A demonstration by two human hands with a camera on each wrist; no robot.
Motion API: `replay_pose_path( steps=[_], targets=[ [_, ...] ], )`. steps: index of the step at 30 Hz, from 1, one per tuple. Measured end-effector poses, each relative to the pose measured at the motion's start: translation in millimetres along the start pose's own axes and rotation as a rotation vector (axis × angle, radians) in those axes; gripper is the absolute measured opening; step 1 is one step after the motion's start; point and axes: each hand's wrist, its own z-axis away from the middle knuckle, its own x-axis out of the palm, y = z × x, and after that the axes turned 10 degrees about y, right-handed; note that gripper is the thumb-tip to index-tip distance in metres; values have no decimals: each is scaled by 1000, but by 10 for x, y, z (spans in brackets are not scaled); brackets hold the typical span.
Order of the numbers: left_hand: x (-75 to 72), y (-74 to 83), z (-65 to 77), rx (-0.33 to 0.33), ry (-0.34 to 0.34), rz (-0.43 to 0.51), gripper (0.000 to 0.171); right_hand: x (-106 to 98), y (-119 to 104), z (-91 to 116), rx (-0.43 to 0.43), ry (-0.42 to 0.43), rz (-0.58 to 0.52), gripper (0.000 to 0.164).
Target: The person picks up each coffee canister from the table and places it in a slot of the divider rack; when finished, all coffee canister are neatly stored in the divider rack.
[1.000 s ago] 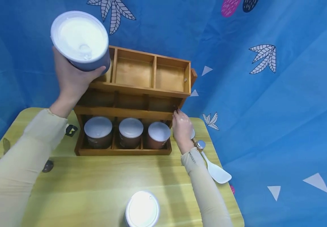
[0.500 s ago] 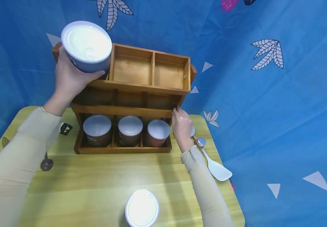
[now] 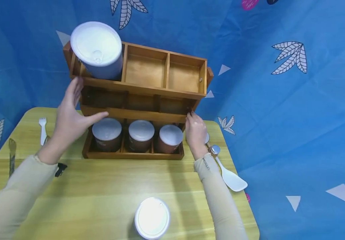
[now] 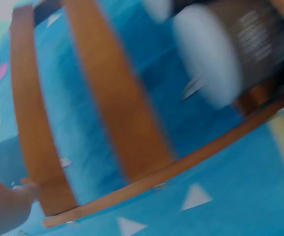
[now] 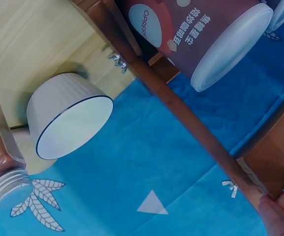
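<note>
A large canister [image 3: 106, 65] with a white lid stands in the left compartment of the wooden rack's [image 3: 145, 92] top shelf. Just below and left of it, my left hand [image 3: 70, 116] is empty, thumb spread away from straight fingers. Part of that hand [image 4: 7, 204] shows beside the rack's boards in the blurred left wrist view. My right hand [image 3: 195, 133] grips the rack's right side, near the middle shelf; fingers [image 5: 274, 216] close round the wooden side rail in the right wrist view. Three lidded canisters [image 3: 141, 133] fill the bottom row.
Another white-lidded container [image 3: 152, 218] stands at the table's front. On the right lie a white spatula [image 3: 233, 180] and a small metal-capped bottle [image 3: 215, 150], near a white bowl [image 5: 68, 113]. A white fork [image 3: 43, 130] lies on the left. Blue patterned cloth hangs behind.
The canister has come down into the top-left compartment. My left hand has let go of it and drawn down toward me. My right hand keeps its grip on the rack.
</note>
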Motion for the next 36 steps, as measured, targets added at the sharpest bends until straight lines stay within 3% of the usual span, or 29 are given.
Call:
replay_pose_path(
  steps=[7,13,16,21,24,27,36],
  targets=[
    [44,-511,854,10,-267,-105,119,-28,57,-34,15,12,23,18],
    [139,-882,1528,-50,-457,-143,124,-29,66,-32,22,27,19,17],
    [259,-986,1866,-25,-511,-129,125,-26,57,-43,15,29,25,18],
    [460,-1010,2364,-15,-626,-89,124,-28,29,-61,3,15,24,19],
    [561,-983,2565,-17,-690,-75,126,-23,17,-59,16,-4,21,19],
    [668,-959,2679,2,-724,-56,128,-12,11,-51,27,-13,25,19],
    [934,-912,2801,-3,-832,39,130,8,-3,-8,26,-24,18,20]
  ],
)
